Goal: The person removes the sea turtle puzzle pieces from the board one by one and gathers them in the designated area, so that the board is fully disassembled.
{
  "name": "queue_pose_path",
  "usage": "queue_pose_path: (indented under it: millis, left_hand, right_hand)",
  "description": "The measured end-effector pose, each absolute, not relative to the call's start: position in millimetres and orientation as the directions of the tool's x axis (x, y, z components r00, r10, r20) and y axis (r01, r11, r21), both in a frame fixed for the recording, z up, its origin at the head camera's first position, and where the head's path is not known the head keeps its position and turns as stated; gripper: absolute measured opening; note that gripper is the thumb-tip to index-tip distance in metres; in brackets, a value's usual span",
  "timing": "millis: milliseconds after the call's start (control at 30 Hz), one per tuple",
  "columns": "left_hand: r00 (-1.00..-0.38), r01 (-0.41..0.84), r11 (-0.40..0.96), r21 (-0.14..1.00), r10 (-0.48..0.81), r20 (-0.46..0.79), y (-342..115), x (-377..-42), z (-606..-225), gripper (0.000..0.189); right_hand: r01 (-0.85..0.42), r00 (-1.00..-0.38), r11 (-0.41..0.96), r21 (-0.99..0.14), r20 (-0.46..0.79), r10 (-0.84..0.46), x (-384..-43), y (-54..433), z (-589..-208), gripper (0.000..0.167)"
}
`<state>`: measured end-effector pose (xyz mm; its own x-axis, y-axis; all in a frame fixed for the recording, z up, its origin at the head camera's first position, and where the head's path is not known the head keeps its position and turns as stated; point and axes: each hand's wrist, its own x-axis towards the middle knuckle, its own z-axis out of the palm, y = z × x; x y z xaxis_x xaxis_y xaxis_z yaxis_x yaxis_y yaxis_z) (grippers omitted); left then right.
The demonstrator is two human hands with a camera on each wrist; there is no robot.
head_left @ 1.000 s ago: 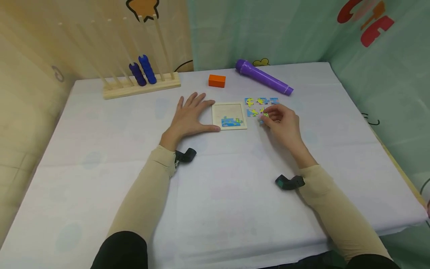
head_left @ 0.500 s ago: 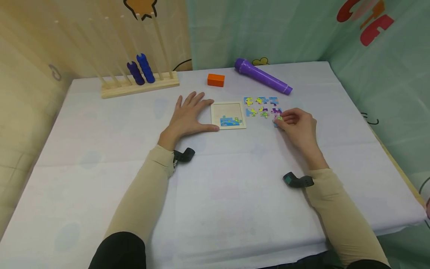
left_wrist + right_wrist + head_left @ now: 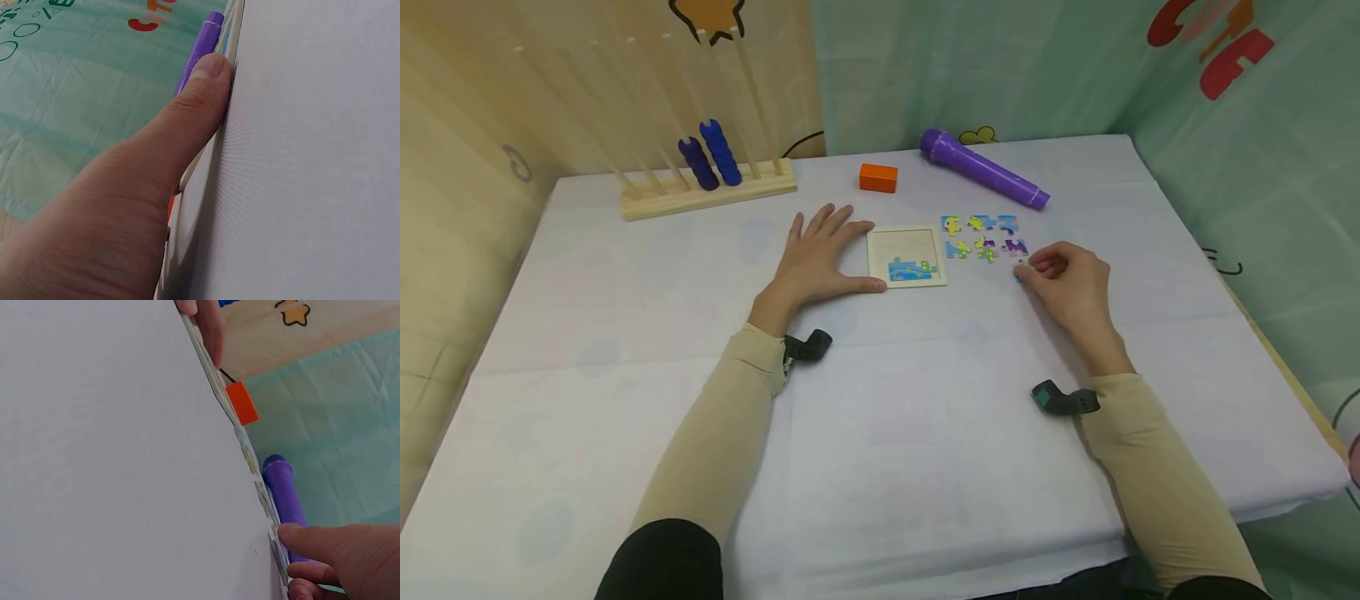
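My left hand lies with fingers spread beside a square wooden puzzle tray. Its thumb and index fingertip touch the tray's left corners. Joined blue puzzle pieces fill part of the tray's bottom. To the right, my right hand pinches a puzzle piece between thumb and fingers, low over the cloth; the fingers hide most of it. Loose puzzle pieces in blue, yellow and purple lie in rows between tray and hand. In the right wrist view the right thumb is right at the pieces' edge.
A purple toy microphone lies behind the loose pieces. An orange block sits behind the tray. At the back left stands a wooden peg rack with tall rods and blue beads. White cloth covers the table.
My right hand has moved right with the puzzle piece, away from the tray, uncovering loose pieces, then stayed nearly in place. The left hand keeps its place at the tray.
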<state>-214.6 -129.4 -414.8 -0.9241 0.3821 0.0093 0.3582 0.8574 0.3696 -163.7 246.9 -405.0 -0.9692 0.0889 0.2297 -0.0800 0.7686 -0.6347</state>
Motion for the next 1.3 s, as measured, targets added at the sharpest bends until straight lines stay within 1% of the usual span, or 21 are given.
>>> queue_pose_path:
  millis: [167,267,367,433,533,633,800,933,1033,1167,1300]
  left_hand:
    - [-0.922,0.363,0.857,0.367,0.386,0.012,-129,-215,-414,0.104]
    - [-0.923,0.362,0.858,0.365,0.384,0.013,-129,-215,-416,0.104]
    - [-0.922,0.364,0.856,0.366,0.387,0.013,-128,-215,-417,0.103]
    - [-0.921,0.368,0.854,0.368,0.39,0.014,-127,-215,-417,0.103]
    - [-0.92,0.371,0.852,0.369,0.391,0.023,-127,-214,-416,0.103]
    - [-0.923,0.367,0.857,0.361,0.384,0.026,-129,-214,-417,0.103]
    - [-0.922,0.372,0.859,0.353,0.385,0.035,-130,-215,-418,0.103]
    - [-0.922,0.373,0.857,0.355,0.385,0.038,-131,-215,-420,0.103]
    - [-0.919,0.379,0.853,0.359,0.393,0.036,-129,-215,-420,0.102]
    - [-0.915,0.388,0.85,0.355,0.402,0.039,-129,-215,-418,0.103]
    - [-0.918,0.383,0.853,0.355,0.394,0.045,-131,-215,-417,0.103]
  right_hand:
    - [-0.062,-0.977,0.789,-0.612,0.198,0.077,-161,246,-401,0.036]
    - [-0.08,-0.977,0.793,-0.603,0.204,0.057,-161,244,-400,0.036]
    - [-0.118,-0.969,0.787,-0.606,0.242,0.042,-161,239,-398,0.035]
    - [-0.148,-0.962,0.772,-0.618,0.271,0.032,-161,230,-396,0.032]
    - [-0.217,-0.951,0.741,-0.635,0.309,-0.014,-162,206,-395,0.026]
    - [-0.285,-0.941,0.707,-0.647,0.329,-0.079,-165,176,-401,0.025]
    - [-0.309,-0.941,0.65,-0.694,0.321,-0.105,-170,136,-412,0.037]
    - [-0.334,-0.938,0.631,-0.7,0.31,-0.153,-170,123,-423,0.045]
    - [-0.347,-0.934,0.638,-0.687,0.314,-0.17,-167,123,-427,0.041]
    - [-0.332,-0.941,0.639,-0.694,0.295,-0.168,-166,124,-424,0.034]
    - [-0.33,-0.943,0.64,-0.694,0.273,-0.19,-168,123,-421,0.033]
